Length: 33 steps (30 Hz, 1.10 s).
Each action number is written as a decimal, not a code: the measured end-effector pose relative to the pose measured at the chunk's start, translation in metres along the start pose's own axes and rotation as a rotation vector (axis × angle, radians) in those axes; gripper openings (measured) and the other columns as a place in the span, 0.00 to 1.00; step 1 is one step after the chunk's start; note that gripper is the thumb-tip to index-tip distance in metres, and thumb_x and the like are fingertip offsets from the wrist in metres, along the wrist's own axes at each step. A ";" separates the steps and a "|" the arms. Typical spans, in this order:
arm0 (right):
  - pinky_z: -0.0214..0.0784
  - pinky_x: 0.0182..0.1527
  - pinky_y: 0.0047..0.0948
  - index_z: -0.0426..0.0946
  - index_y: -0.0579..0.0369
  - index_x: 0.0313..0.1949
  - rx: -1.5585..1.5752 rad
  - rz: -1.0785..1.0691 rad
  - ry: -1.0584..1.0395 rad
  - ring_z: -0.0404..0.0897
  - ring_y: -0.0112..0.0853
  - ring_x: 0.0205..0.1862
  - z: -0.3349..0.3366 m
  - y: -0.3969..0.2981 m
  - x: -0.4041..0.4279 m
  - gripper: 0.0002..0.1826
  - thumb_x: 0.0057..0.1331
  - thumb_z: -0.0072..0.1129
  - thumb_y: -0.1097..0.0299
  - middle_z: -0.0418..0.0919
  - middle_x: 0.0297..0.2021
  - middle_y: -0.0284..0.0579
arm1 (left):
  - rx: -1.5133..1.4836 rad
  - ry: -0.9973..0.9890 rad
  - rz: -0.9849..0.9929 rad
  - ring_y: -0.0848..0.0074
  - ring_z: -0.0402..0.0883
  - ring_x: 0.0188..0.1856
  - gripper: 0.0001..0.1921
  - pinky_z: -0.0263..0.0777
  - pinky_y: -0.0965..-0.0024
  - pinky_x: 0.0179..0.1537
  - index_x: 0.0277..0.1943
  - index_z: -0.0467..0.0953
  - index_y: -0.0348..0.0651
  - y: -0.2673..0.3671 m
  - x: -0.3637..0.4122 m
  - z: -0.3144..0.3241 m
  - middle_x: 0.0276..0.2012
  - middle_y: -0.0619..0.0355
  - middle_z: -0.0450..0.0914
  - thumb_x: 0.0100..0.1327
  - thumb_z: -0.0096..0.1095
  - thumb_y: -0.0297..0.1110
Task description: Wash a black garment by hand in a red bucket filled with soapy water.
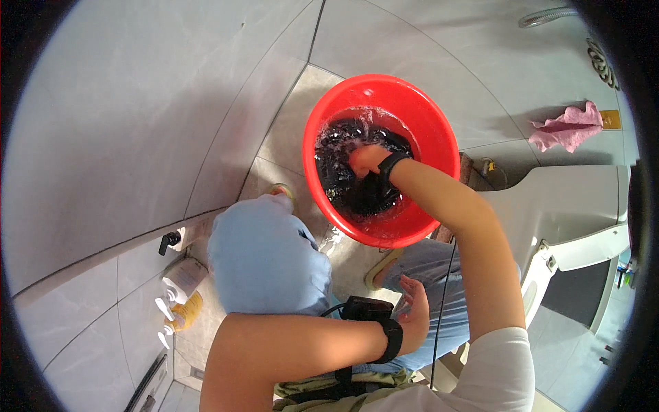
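A red plastic basin (381, 239) holds dark, wet black cloth (340, 177) in foamy water. Reaching down into it, my right hand (369, 158) is curled on the cloth, with its fingertips sunk out of sight. A black band (392, 164) circles that wrist. My left hand (416, 313) is over my lap, away from the basin, palm turned up and fingers apart, with nothing in it. Its wrist carries a black strap (394, 340), and a small black device (366, 308) with a cable sits beside it.
A white toilet (566, 198) with its lid raised stands at the right. Two pump bottles, one white (184, 280) and one yellow (186, 311), are at the lower left. A pink cloth (569, 126) hangs on the tiled wall. A thin black cable (444, 309) runs past my right arm.
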State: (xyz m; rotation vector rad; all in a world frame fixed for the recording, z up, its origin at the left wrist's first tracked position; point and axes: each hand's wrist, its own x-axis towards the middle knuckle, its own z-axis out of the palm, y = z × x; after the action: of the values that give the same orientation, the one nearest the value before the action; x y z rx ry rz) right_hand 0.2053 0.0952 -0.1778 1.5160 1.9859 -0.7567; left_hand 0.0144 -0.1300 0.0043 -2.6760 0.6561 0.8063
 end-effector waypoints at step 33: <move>0.56 0.64 0.40 0.17 0.56 0.69 0.369 0.239 -0.336 0.63 0.56 0.63 -0.029 -0.001 -0.028 0.82 0.34 0.78 0.43 0.62 0.61 0.69 | 0.051 -0.216 0.141 0.53 0.73 0.53 0.21 0.68 0.40 0.49 0.59 0.68 0.39 0.003 0.011 -0.012 0.53 0.47 0.72 0.64 0.53 0.35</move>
State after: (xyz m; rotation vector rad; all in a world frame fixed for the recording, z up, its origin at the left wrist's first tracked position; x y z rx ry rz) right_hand 0.2091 0.0971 -0.1378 1.6605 1.4449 -1.2309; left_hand 0.0265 -0.1406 0.0071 -2.4721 0.8049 1.0821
